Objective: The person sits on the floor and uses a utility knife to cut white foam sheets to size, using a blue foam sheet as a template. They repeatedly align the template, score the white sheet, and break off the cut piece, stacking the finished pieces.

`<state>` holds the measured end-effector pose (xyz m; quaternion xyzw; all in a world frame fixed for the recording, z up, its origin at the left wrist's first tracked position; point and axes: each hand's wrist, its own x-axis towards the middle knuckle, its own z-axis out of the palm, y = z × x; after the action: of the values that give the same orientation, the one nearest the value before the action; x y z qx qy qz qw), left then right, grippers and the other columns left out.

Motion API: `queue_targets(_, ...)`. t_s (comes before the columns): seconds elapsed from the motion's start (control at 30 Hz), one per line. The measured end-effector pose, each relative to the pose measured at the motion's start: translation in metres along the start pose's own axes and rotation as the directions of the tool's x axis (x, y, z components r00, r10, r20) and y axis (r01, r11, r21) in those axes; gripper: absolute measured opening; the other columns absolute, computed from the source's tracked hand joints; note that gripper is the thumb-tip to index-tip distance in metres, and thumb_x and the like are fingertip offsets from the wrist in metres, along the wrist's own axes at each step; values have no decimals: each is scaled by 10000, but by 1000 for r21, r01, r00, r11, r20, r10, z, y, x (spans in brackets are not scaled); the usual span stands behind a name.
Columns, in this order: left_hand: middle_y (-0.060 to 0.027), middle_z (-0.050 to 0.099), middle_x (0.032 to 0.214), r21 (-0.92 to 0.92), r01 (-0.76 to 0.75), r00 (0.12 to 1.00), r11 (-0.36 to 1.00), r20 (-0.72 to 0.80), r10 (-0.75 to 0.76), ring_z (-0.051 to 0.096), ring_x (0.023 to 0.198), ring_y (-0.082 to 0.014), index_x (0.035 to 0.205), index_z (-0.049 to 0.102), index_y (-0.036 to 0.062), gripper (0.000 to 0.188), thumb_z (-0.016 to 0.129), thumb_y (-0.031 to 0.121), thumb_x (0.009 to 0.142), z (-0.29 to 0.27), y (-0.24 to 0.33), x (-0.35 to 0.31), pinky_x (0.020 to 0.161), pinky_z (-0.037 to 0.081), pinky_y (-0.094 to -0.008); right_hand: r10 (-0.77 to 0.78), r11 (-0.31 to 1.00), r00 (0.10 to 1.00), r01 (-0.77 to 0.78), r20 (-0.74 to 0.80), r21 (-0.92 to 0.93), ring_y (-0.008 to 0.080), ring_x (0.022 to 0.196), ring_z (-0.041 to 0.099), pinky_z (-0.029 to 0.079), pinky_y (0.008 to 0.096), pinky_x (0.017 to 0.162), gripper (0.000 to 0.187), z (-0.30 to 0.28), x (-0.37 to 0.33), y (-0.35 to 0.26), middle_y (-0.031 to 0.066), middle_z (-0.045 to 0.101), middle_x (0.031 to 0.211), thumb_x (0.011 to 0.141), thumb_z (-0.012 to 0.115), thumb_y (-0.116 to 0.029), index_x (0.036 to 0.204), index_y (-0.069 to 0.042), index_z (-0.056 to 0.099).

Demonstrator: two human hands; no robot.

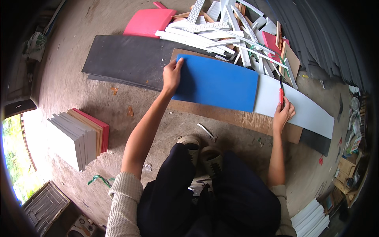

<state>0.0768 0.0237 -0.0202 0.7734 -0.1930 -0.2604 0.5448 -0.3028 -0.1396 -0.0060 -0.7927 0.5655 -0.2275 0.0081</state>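
My left hand [172, 76] grips the left edge of a blue foam sheet [219, 85], its thumb near the upper corner. The blue sheet lies over a longer white sheet [306, 103] that sticks out to the right. Under both runs a brown board [221, 114] with a worn surface. Above the white sheet, my right hand [283, 114] is closed around a red box cutter [281, 96], its tip pointing away from me. The cutter is right of the blue sheet and apart from it.
A heap of white offcut strips [233, 33] lies beyond the board, beside a pink-red sheet [148, 22]. Long black sheets [122, 59] spread to the left. On the floor stands a stack of white, tan and red sheets [81, 136]. My shoes [211, 160] are close to the board.
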Motion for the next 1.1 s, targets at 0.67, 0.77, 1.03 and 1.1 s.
queue_targets(0.67,-205,505,1043,424,-477,859,770,412,305,538,907,-295,1179,477,-13,418,571,169,814,-27,-9,-25,794,440,-351,11,896,939,-162,344,414,185,779,516,439,318,729,494,45,-5,-55,108,502,949,760,670,-279,1142,-4,520)
queue_targets(0.77,-198,496,1049,438,-513,836,738,450,315,549,886,-283,1218,443,5,447,565,171,822,-28,-8,-24,773,450,-342,3,890,941,-157,337,429,184,780,526,445,314,728,492,48,-4,-49,108,512,965,756,676,-268,1141,-4,521)
queue_targets(1.03,-243,502,969,413,-554,817,723,440,374,506,956,-326,1209,425,-36,476,587,136,796,-27,-14,-20,827,429,-363,-3,831,917,-220,399,511,186,818,569,464,294,729,500,49,-2,-46,127,543,1019,736,702,-232,1140,-1,520)
queue_targets(1.1,-192,522,950,415,-500,842,760,439,314,501,967,-274,1282,382,40,513,569,167,821,-26,-15,-20,823,425,-349,-7,827,919,-216,394,519,184,817,570,464,292,727,501,49,-1,-42,129,549,1014,735,703,-228,1141,2,518)
